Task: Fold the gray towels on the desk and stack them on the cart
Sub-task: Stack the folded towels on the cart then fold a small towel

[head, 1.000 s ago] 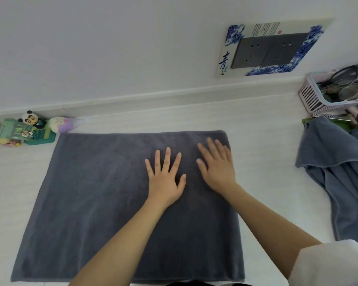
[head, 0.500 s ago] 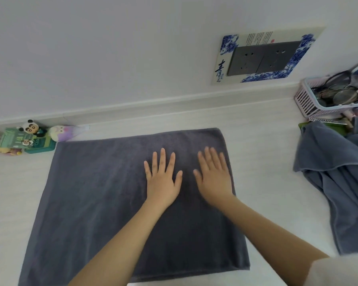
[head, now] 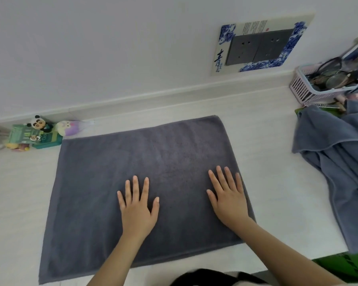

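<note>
The left hand (head: 137,211) lies flat, fingers straight and spread, palm down on the gray towel (head: 145,182). The right hand (head: 228,198) lies flat likewise, fingers extended, palm down beside the towel's right edge. Neither hand grips anything.

The towel lies spread on the white desk (head: 277,182). Its near edge runs just behind both wrists, close to the desk's front edge. Its far edge is well ahead of the fingertips. Bare desk surface lies right of the right hand, up to a crumpled second gray towel (head: 337,162). Left of the left hand, towel surface continues, then bare desk. Small toys (head: 39,133) stand beyond the towel's far left corner. A pink basket (head: 304,89) stands beyond the crumpled towel.

Compared with 0.5 s ago, the hands have separated: they lay almost side by side then, and a clear span of towel now lies between them.
</note>
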Demonstrator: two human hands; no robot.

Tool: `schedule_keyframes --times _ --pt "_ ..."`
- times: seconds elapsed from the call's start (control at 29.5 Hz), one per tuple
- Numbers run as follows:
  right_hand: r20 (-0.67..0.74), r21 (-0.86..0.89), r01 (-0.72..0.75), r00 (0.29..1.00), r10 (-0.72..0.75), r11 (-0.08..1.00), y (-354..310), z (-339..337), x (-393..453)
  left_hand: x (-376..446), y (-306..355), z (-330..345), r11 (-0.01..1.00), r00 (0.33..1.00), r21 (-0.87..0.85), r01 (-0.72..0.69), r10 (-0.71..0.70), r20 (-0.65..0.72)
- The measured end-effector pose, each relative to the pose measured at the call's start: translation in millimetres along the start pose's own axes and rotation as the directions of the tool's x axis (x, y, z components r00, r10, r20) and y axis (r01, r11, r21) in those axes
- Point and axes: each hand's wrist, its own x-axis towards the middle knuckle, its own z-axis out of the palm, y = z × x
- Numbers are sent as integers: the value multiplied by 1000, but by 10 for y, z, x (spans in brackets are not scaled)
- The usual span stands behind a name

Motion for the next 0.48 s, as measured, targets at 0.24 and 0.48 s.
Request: schedule_keyframes --times 0.24,0.48 --pt "-10 16 -113 994 113 994 -125 127 -362 -337 -521 14 999 999 21 36 -35 -28" --pt "32 1 -214 976 214 977 -727 46 -563 -748 -959 -61 985 983 -11 172 -171 61"
